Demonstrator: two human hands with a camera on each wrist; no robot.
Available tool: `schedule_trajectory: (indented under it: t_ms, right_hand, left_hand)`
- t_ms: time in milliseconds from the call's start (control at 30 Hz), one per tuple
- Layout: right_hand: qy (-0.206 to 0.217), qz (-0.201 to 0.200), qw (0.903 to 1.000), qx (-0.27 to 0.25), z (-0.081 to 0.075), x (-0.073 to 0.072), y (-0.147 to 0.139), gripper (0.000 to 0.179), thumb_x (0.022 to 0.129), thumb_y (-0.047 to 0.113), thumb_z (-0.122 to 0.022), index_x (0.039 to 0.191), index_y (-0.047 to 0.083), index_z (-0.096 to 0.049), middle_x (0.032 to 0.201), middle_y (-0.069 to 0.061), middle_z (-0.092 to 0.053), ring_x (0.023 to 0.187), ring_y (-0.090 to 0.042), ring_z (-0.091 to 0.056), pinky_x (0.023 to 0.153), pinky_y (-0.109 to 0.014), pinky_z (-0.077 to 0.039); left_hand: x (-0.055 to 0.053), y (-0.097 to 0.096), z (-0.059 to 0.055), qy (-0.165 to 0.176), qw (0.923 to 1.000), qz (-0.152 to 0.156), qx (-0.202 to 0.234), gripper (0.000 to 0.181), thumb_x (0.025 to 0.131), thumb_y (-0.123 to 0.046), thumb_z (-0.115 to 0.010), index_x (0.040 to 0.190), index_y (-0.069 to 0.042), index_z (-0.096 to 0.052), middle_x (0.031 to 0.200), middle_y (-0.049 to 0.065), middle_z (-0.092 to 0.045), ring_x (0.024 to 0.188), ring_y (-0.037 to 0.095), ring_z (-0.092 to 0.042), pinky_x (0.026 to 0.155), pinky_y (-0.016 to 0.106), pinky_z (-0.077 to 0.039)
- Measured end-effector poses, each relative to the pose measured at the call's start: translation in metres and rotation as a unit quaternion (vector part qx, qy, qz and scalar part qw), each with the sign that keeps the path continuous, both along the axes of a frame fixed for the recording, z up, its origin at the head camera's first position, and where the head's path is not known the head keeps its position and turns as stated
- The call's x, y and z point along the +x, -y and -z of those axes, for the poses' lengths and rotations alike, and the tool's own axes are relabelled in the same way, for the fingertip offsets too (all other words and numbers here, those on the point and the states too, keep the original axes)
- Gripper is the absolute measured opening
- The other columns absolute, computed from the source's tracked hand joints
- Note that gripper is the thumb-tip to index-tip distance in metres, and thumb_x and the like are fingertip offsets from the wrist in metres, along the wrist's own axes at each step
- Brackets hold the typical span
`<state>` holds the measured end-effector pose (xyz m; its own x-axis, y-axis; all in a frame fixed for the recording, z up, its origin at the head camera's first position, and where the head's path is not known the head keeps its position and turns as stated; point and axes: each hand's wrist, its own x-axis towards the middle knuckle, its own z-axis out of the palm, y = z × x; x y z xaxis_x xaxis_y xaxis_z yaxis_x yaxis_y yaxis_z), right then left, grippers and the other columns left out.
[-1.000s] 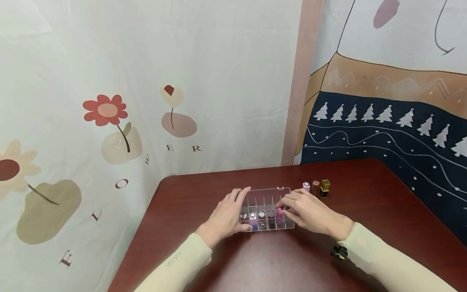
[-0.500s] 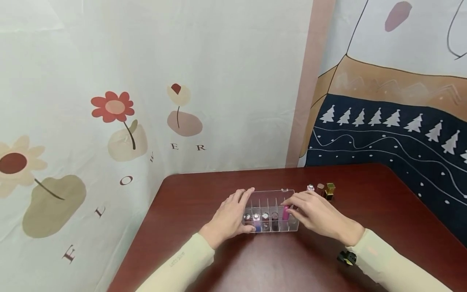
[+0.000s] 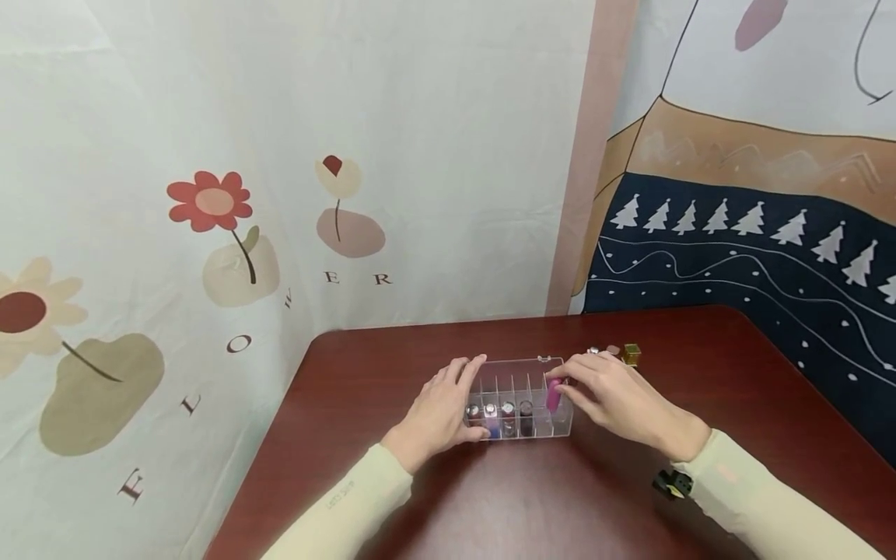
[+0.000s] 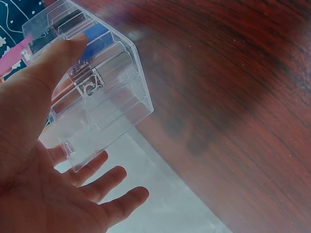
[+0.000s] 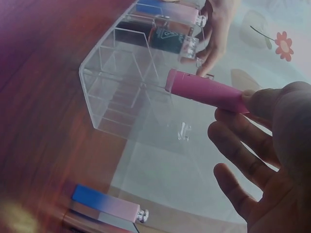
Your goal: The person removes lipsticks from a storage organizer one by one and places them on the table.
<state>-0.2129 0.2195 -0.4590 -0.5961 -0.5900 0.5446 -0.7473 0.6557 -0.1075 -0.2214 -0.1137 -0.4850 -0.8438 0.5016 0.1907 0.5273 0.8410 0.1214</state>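
Note:
My right hand (image 3: 616, 397) pinches a pink lipstick (image 3: 553, 395) between thumb and fingers, near its top. In the right wrist view the lipstick (image 5: 206, 91) is tilted, its lower end beside the upper edge of a clear divided organizer (image 5: 90, 99). Several other lipsticks stand in that organizer's left and middle compartments, one of them blue and pale pink (image 3: 491, 424). My left hand (image 3: 434, 408) holds the organizer's left end, thumb on the front and fingers behind. Seen from the left wrist, the thumb crosses the clear wall (image 4: 129, 92).
Behind my right hand stand several more lipsticks, including one with a gold cap (image 3: 631, 355). From the right wrist, a loose blue and pink lipstick (image 5: 104, 204) shows. The dark red wooden table (image 3: 504, 505) meets a printed cloth (image 3: 448, 194) at the back.
My right hand has raised the pink lipstick up out of the organizer's right part. My left hand stays on the organizer. The head view has shifted slightly.

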Motion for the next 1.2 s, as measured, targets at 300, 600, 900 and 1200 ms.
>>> schedule_trajectory:
  t_ms: [300, 600, 900, 1200]
  right_hand:
    - [0.008, 0.018, 0.9997, -0.011, -0.01, -0.001, -0.008, 0.033, 0.097, 0.012, -0.095, 0.128, 0.018, -0.086, 0.118, 0.003, -0.087, 0.107, -0.017, -0.08, 0.098, -0.05, -0.067]
    - [-0.026, 0.011, 0.9992, -0.027, -0.016, -0.005, -0.016, 0.038, 0.092, 0.007, -0.098, 0.126, 0.014, -0.085, 0.114, 0.002, -0.087, 0.096, -0.012, -0.074, 0.09, -0.047, -0.064]
    - [-0.028, 0.012, 0.9984, -0.048, -0.019, -0.005, -0.024, 0.041, 0.091, 0.002, -0.096, 0.129, 0.014, -0.085, 0.118, 0.003, -0.088, 0.103, -0.018, -0.08, 0.095, -0.048, -0.061]
    - [-0.017, 0.037, 0.998, -0.049, -0.018, -0.006, -0.036, 0.04, 0.095, 0.004, -0.093, 0.131, 0.018, -0.084, 0.114, 0.008, -0.087, 0.104, -0.017, -0.079, 0.098, -0.048, -0.06]
  left_hand:
    - [-0.002, 0.0, -0.002, -0.002, 1.0, 0.0, -0.002, 0.13, 0.083, -0.059, -0.105, 0.181, -0.014, -0.032, 0.169, 0.023, -0.055, 0.143, 0.047, -0.069, 0.119, 0.059, -0.063]
    - [-0.001, -0.002, -0.005, 0.002, 1.0, 0.001, 0.004, 0.13, 0.081, -0.056, -0.107, 0.18, -0.015, -0.033, 0.168, 0.024, -0.055, 0.142, 0.047, -0.07, 0.117, 0.061, -0.064]
    - [-0.001, -0.002, -0.004, 0.008, 1.0, -0.001, 0.005, 0.131, 0.081, -0.055, -0.107, 0.18, -0.014, -0.032, 0.17, 0.023, -0.054, 0.144, 0.047, -0.068, 0.119, 0.06, -0.063]
    - [0.0, -0.001, -0.002, 0.013, 0.9999, -0.004, 0.005, 0.131, 0.081, -0.054, -0.107, 0.18, -0.015, -0.031, 0.17, 0.023, -0.053, 0.143, 0.047, -0.069, 0.12, 0.06, -0.062]
